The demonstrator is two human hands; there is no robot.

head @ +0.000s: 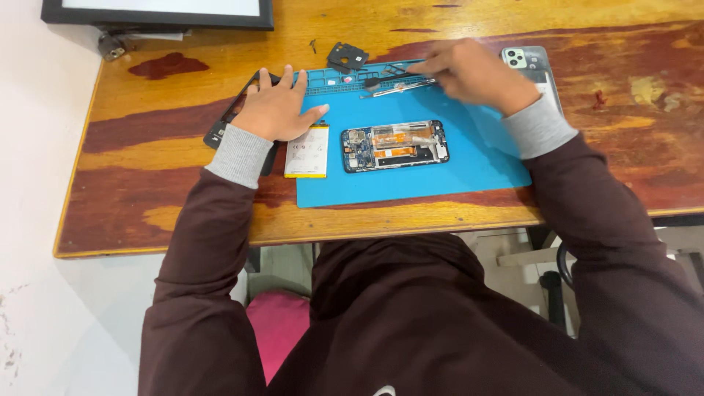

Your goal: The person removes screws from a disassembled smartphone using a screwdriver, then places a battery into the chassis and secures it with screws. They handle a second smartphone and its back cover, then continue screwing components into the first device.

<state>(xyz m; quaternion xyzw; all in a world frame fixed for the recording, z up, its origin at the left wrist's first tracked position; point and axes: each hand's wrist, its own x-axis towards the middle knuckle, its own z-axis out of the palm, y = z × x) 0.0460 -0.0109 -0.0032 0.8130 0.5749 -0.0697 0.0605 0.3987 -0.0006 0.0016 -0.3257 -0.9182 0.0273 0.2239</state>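
I see my left hand (277, 106) lying flat, fingers spread, on the blue mat's (469, 172) left edge, touching the white battery (307, 152). My right hand (473, 73) curls loosely over the tweezers (400, 87) at the mat's top; whether it grips them, I cannot tell. The opened phone (395, 145) lies between both hands.

A wooden table (601, 132) fills the upper view. At 11 o'clock, a black-framed panel (158, 12) lies at the far edge, with a small metal part (111, 48) just beside it. A pink cushion (279, 326) sits at 7 o'clock, below the table.
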